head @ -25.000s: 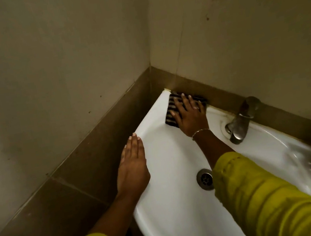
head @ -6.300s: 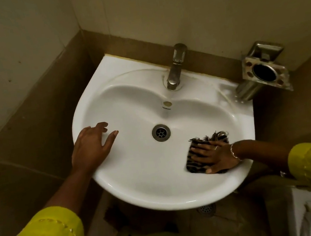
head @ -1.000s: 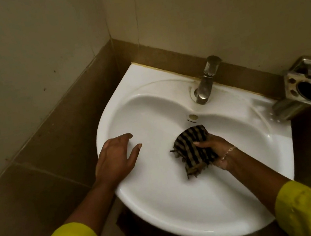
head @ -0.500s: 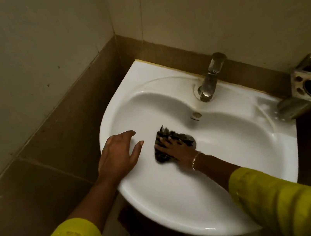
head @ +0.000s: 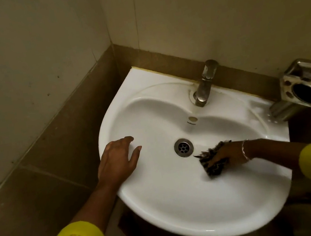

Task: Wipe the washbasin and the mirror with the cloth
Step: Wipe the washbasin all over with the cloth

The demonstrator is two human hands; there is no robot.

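Note:
The white washbasin (head: 164, 208) fills the middle of the view, set into a tiled corner. My right hand (head: 227, 155) presses a dark striped cloth (head: 214, 164) against the inside of the bowl, just right of the metal drain (head: 183, 147). The hand covers much of the cloth and is blurred. My left hand (head: 117, 161) rests on the basin's left rim, fingers spread over the edge. No mirror is in view.
A metal tap (head: 205, 83) stands at the back of the basin. A metal wall holder with a round hole (head: 307, 89) sticks out at the right. Brown tiled walls close in on the left and behind.
My right hand has swept the cloth from the left side of the bowl, past the drain, to the right side. My left hand has stayed on the left rim.

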